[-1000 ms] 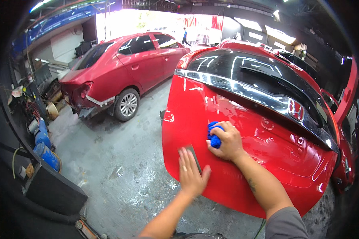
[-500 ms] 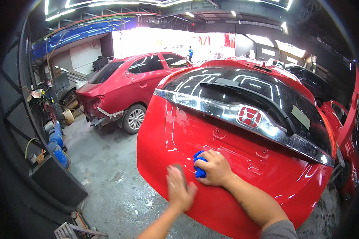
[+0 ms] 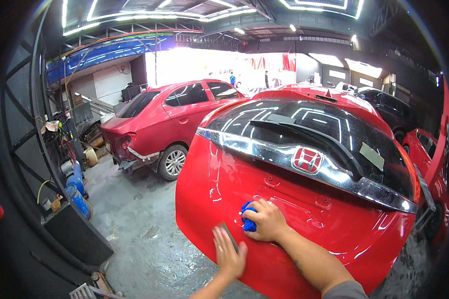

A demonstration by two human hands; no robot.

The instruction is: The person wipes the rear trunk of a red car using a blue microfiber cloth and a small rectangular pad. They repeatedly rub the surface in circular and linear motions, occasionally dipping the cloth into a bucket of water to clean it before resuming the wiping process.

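Observation:
A wet red car tailgate (image 3: pixel 212 199) lies before me, with a chrome strip (image 3: pixel 264 149) and a red-and-chrome badge (image 3: pixel 307 160) across it. My left hand (image 3: pixel 229 253) rests on its lower left part, fingers stretched and the thumb apart. Under those fingers is a thin, flat grey pad (image 3: pixel 229 236) that looks like a sanding pad; the hand covers most of it. Just to the right, my right hand (image 3: pixel 265 220) is closed round a crumpled blue cloth (image 3: pixel 249 217) against the panel. Water streaks and drops show around both hands.
A darker red car (image 3: pixel 157 117) with a damaged rear bumper stands at the left. Blue containers (image 3: pixel 77 199) and a black box (image 3: pixel 77 231) line the left wall. Beyond the rear window (image 3: pixel 324 124) more cars stand at the right. The grey floor (image 3: pixel 150 244) is wet.
My view has tilted up, so the scene sits lower. My left hand, blurred before, now shows sharply with the pad at nearly the same spot. The right hand still grips the cloth.

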